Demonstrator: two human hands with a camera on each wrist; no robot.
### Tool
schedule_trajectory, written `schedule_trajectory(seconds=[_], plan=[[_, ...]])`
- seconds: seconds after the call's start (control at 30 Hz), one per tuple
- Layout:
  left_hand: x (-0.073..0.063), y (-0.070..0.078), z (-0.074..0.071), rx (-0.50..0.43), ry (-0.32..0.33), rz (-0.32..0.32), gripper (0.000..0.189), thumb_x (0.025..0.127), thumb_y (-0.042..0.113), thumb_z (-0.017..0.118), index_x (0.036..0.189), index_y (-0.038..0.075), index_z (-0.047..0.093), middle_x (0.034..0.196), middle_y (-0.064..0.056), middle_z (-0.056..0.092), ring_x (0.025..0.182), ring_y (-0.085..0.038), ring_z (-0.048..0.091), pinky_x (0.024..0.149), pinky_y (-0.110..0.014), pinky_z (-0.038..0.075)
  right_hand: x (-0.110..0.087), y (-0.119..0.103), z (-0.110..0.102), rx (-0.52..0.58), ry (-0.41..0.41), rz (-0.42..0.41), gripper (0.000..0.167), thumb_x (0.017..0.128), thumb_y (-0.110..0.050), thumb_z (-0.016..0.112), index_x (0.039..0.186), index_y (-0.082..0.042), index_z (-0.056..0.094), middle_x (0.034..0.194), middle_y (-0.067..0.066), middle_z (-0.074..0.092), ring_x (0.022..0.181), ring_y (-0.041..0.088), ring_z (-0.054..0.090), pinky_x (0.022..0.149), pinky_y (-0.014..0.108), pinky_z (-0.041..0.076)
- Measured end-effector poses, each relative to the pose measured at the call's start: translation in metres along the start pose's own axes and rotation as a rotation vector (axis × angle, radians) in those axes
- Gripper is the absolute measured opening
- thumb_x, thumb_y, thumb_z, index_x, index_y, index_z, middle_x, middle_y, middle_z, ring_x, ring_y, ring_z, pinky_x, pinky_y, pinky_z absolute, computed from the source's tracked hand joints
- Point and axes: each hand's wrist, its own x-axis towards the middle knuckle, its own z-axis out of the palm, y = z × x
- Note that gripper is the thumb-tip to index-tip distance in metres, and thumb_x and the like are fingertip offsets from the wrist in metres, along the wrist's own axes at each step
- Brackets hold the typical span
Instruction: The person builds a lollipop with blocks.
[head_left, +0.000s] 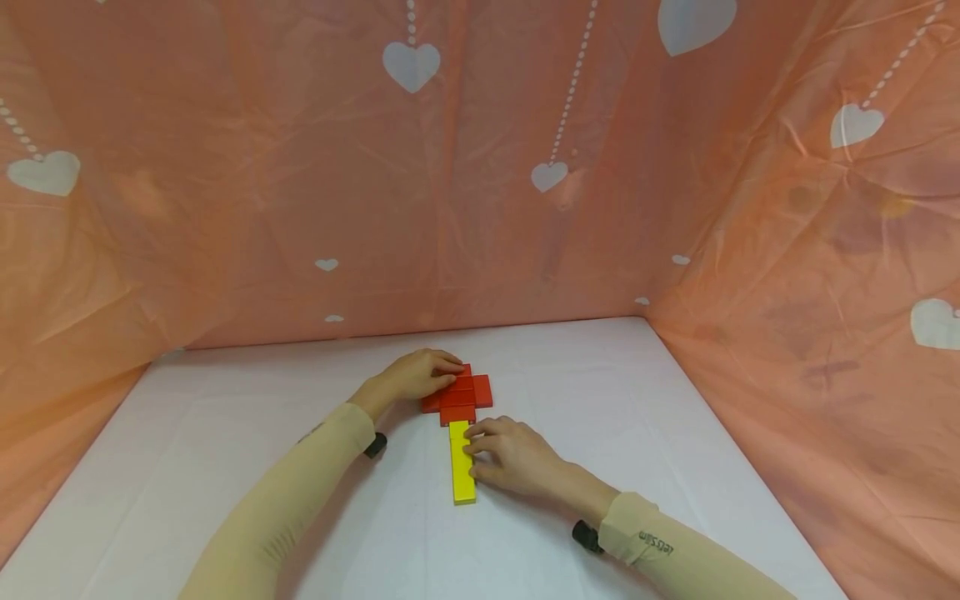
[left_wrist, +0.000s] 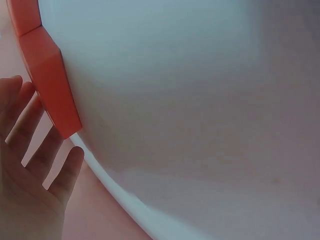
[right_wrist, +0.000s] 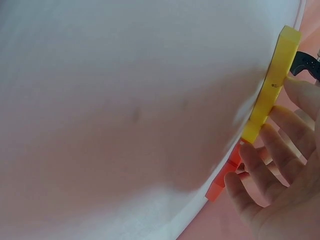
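Observation:
Several flat red blocks lie together in a cross-like shape on the white table. My left hand reaches over their left and far side, fingers extended and fingertips at the blocks, hiding part of them. In the left wrist view, its spread fingers are beside a red block. A long yellow block runs toward me from the near end of the red shape; a seam near its far end suggests a shorter yellow piece. My right hand touches its right side with loosely bent fingertips.
A white cloth covers the table. Orange curtains with white hearts enclose its back and sides. Each wrist carries a small black camera, the left one and the right one.

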Motion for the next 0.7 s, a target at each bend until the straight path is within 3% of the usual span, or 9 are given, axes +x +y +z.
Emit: schedule_trajectory(seconds=[0.17,0.37,0.57,0.7], plan=[[0.000,-0.001,0.001,0.007,0.001,0.009,0.038,0.106,0.023,0.062,0.142,0.012,0.065,0.146,-0.008,0.061,0.139,-0.032,0.053,0.117,-0.051,0.041,0.001,0.000,0.000,-0.004,-0.002,-0.005,0.032,0.095,-0.026,0.077,0.124,-0.014,0.077,0.134,0.001,0.067,0.124,0.023,0.061,0.102,0.046,0.053],[-0.007,0.000,-0.002,0.006,0.027,-0.033,0.042,0.106,0.026,0.062,0.145,0.010,0.062,0.149,-0.010,0.058,0.141,-0.033,0.050,0.118,-0.052,0.040,0.003,-0.001,0.000,-0.049,-0.004,-0.014,0.032,0.094,-0.027,0.077,0.124,-0.015,0.078,0.133,0.001,0.068,0.123,0.023,0.060,0.101,0.045,0.053],[-0.024,0.003,-0.012,-0.045,0.115,-0.078,0.044,0.106,0.027,0.061,0.147,0.011,0.060,0.153,-0.011,0.055,0.142,-0.036,0.048,0.117,-0.058,0.039,0.003,-0.002,-0.001,-0.107,0.012,0.003,0.034,0.094,-0.031,0.077,0.125,-0.017,0.077,0.134,0.000,0.067,0.124,0.023,0.059,0.101,0.044,0.053],[-0.042,0.002,-0.021,-0.056,0.195,-0.114,0.047,0.105,0.027,0.062,0.149,0.012,0.058,0.155,-0.011,0.053,0.143,-0.038,0.048,0.116,-0.061,0.038,-0.001,0.000,-0.007,-0.084,0.048,0.055,0.040,0.097,-0.035,0.073,0.133,-0.019,0.072,0.140,0.000,0.064,0.128,0.023,0.057,0.106,0.046,0.051]])
